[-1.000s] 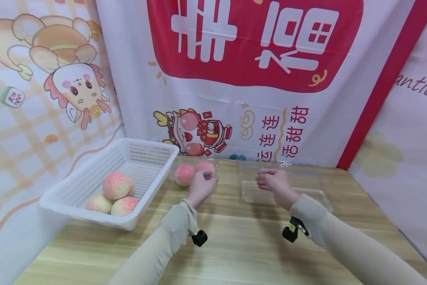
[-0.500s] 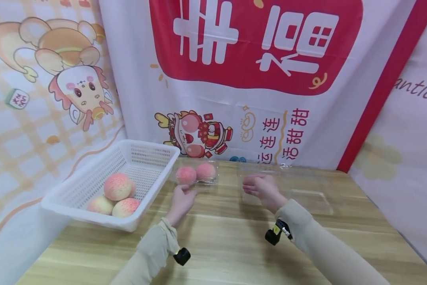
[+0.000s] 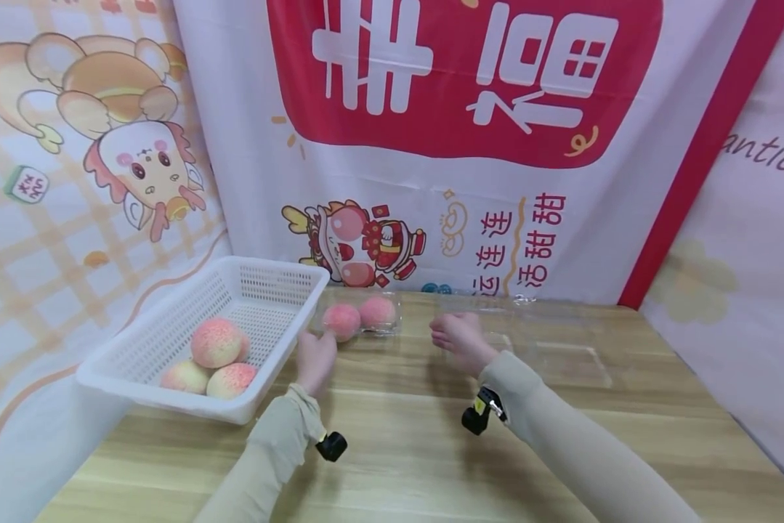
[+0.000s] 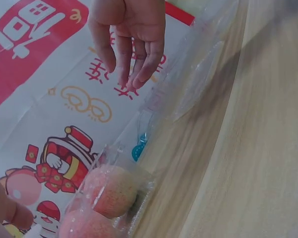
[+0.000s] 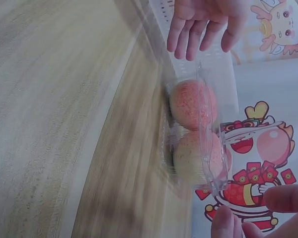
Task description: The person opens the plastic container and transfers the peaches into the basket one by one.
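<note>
My left hand (image 3: 316,361) hovers between the basket and a small clear plastic box (image 5: 203,144); the right wrist view shows its fingers spread and holding nothing. Inside the box sit two pink and cream peaches (image 3: 341,321), side by side under clear plastic. To the right of that box, my right hand (image 3: 460,338) hangs over the table with relaxed fingers around nothing. Its own fingertips (image 5: 222,218) show near the box's end in the right wrist view. Another clear plastic container (image 3: 571,363) lies just beyond the right hand, partly hidden by it.
A white perforated basket (image 3: 248,403) stands at the left, with several peaches (image 3: 216,343) heaped at its near end. Printed cloth (image 3: 392,167) hangs close behind the wooden table (image 3: 405,457). More cloth hangs along both sides.
My left hand has left the right end of the peach box and moved left toward the basket. The right hand has shifted left, away from the other clear container.
</note>
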Motion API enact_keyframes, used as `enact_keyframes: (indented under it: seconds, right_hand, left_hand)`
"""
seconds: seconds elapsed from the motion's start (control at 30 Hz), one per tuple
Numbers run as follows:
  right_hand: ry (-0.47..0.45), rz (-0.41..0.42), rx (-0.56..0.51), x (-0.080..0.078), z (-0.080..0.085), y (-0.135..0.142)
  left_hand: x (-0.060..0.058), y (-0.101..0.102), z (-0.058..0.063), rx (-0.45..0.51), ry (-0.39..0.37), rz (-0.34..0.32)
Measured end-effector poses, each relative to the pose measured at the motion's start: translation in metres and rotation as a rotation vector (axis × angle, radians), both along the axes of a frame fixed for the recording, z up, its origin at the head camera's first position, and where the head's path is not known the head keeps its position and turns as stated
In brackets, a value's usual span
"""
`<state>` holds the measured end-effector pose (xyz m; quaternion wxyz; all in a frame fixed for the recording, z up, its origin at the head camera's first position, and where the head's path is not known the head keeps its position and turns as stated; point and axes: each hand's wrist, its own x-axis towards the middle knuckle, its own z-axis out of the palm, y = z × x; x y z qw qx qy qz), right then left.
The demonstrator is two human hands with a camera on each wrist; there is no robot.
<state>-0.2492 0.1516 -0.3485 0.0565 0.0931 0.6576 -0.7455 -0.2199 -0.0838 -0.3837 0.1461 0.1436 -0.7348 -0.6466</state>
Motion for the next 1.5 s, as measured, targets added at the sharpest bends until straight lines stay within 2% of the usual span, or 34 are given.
enact_keyframes:
  seconds: [0.23, 0.37, 0.57, 0.73, 0.9, 1.1, 1.33, 1.5]
  right_hand:
    - [-0.048, -0.057, -0.041, -0.010, -0.003, -0.006]
    - [-0.095, -0.049, -0.075, -0.015, -0.005, -0.011]
    - [-0.145, -0.020, -0.084, -0.023, -0.005, -0.025]
    - [-0.148, -0.008, -0.082, -0.031, -0.015, -0.039]
    - [-0.164, -0.024, -0.091, -0.039, -0.024, -0.044]
    - [-0.146, -0.039, -0.069, -0.049, -0.031, -0.041]
    - [-0.173, -0.016, -0.013, -0.049, -0.027, -0.038]
    - [-0.191, -0.028, -0.020, -0.048, -0.024, -0.040]
  left_hand:
    - [-0.014, -0.001, -0.008, 0.059, -0.016, 0.068]
    - [-0.020, -0.003, -0.016, 0.128, 0.005, 0.104]
    - [-0.029, -0.003, -0.021, 0.366, 0.077, 0.139]
    - [-0.030, -0.005, -0.027, 0.512, 0.082, 0.168]
    - [-0.032, -0.006, -0.033, 0.558, 0.084, 0.159]
    - [-0.033, -0.003, -0.031, 0.579, 0.071, 0.120]
    - [-0.030, -0.005, -0.030, 0.639, 0.052, 0.090]
    - [-0.029, -0.008, -0.030, 0.680, 0.063, 0.080]
